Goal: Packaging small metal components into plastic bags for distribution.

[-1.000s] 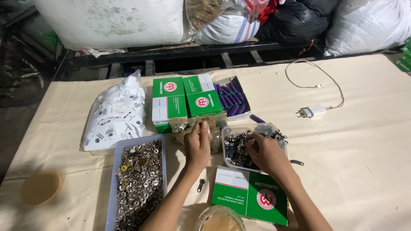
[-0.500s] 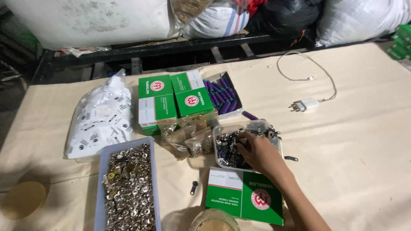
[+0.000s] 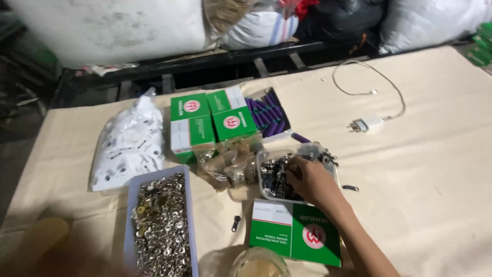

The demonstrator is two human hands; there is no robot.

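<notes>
Near the table's front edge, a blue tray [image 3: 188, 215] of silver metal snaps lies left of a clear tub [image 3: 266, 192] of dark zipper pulls at mid-table. The right hand [image 3: 313, 180] reaches into that tub, fingers curled onto the pulls, though whether they pinch one cannot be told. A green-and-white thread box [image 3: 297, 233] lies just in front of the tub.

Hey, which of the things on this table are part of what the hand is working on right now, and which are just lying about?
In hand:
right hand
clear tub of dark metal pieces

Lying about:
tray of silver pieces
green boxes
purple spools
white bag
charger and cable
</notes>
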